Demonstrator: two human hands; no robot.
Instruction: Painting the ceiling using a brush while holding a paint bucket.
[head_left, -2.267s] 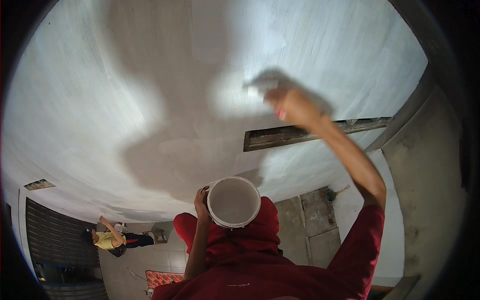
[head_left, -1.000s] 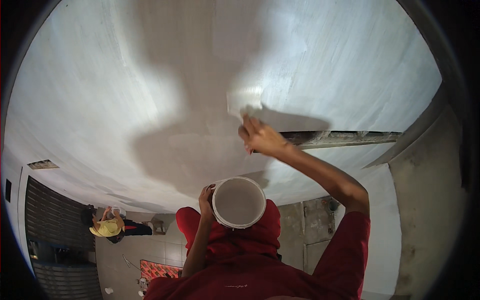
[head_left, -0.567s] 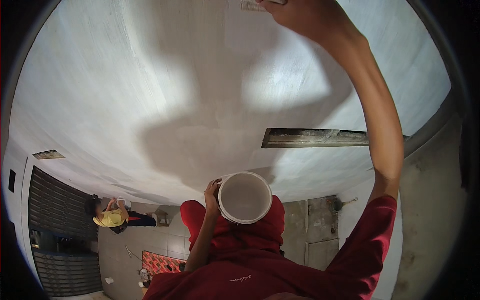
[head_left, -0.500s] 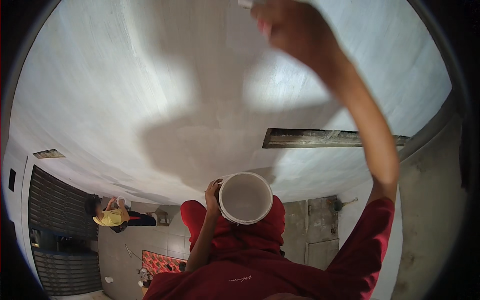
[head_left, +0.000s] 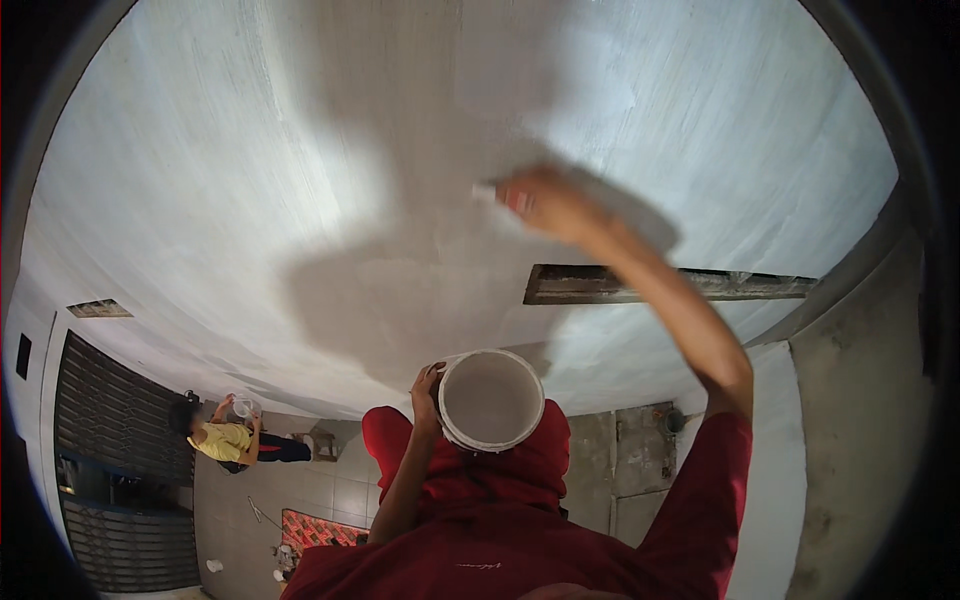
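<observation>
At the far left of your view, a small rectangular opening [head_left: 100,309] pierces the broad, streaked, pale grey-white wall [head_left: 210,190], and below it stands a dark, slatted metal gate [head_left: 120,415]. Next comes a co-worker in a yellow shirt [head_left: 225,441], holding a round, whitish container [head_left: 243,407] close to the wall. To the right of this person, a red, dark-patterned mat [head_left: 312,527] lies on the grey tiled floor [head_left: 340,490], and a small brown stool [head_left: 323,443] stands nearby. Your left hand [head_left: 427,393] is closed on the left side of the round, whitish, open-topped bucket [head_left: 491,425], its fingers at the rim; the bucket is near the wall, above your red-trousered legs [head_left: 388,437], its mouth facing you. Higher up, the white-ended brush [head_left: 484,192] projects leftward from your right hand [head_left: 545,205], which is gripping it in front of the wall; motion blurs both, and you cannot tell whether the brush touches the surface. Below and right of that hand, a long, dark, rough-edged recess [head_left: 575,286] runs along the wall, partly hidden by your forearm. Farther right, a dark, round vessel [head_left: 675,421] sits beside a stained concrete slab [head_left: 641,450].
</observation>
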